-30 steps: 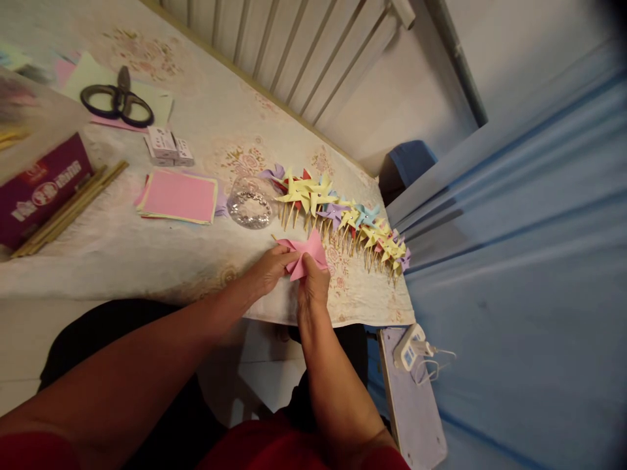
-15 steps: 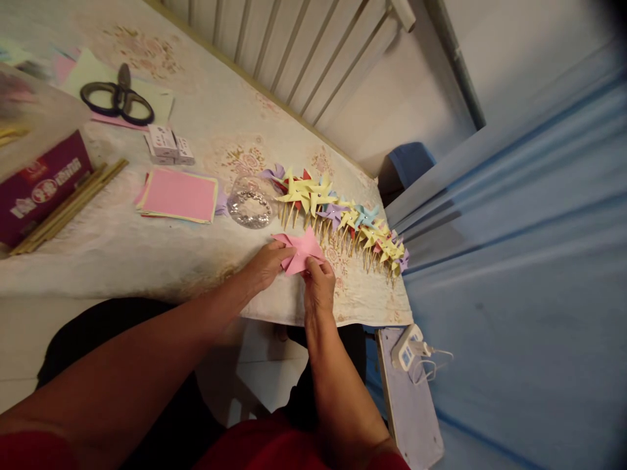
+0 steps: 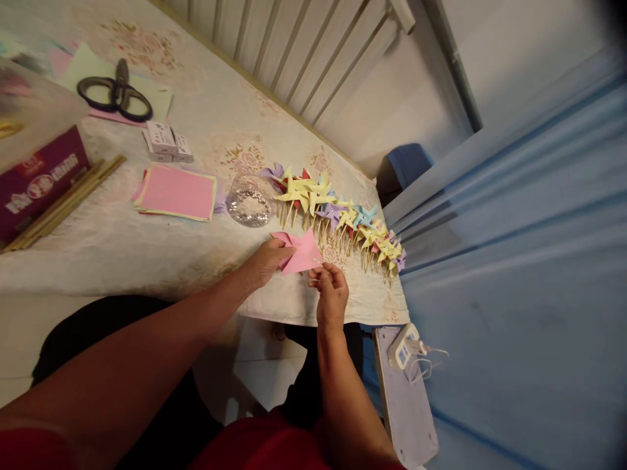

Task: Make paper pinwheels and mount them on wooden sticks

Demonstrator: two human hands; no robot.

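Note:
My left hand point(image 3: 268, 262) pinches a pink paper pinwheel point(image 3: 304, 253) above the table's front edge, thumb on top. Its left-hand flaps are folded over, while the right side lies spread out. My right hand point(image 3: 333, 290) is at the paper's lower right corner with the fingertips drawn together. Whether they grip the corner or some small thing is too fine to make out. Just behind the hands stands a clear round container point(image 3: 249, 203) with small shiny metal pieces in it. A row of finished pinwheels point(image 3: 337, 212) on sticks lies to the right.
A stack of coloured paper squares point(image 3: 176, 192), small white boxes point(image 3: 166, 140) and black-handled scissors point(image 3: 117, 94) on paper sheets are to the left. Thin sticks point(image 3: 68, 202) lie beside a purple box point(image 3: 39, 183). A power strip point(image 3: 404, 346) sits on a bench at lower right.
My right hand has shifted a little right and down, off the pinwheel's middle. The right flap has spread outward. My left hand keeps its hold.

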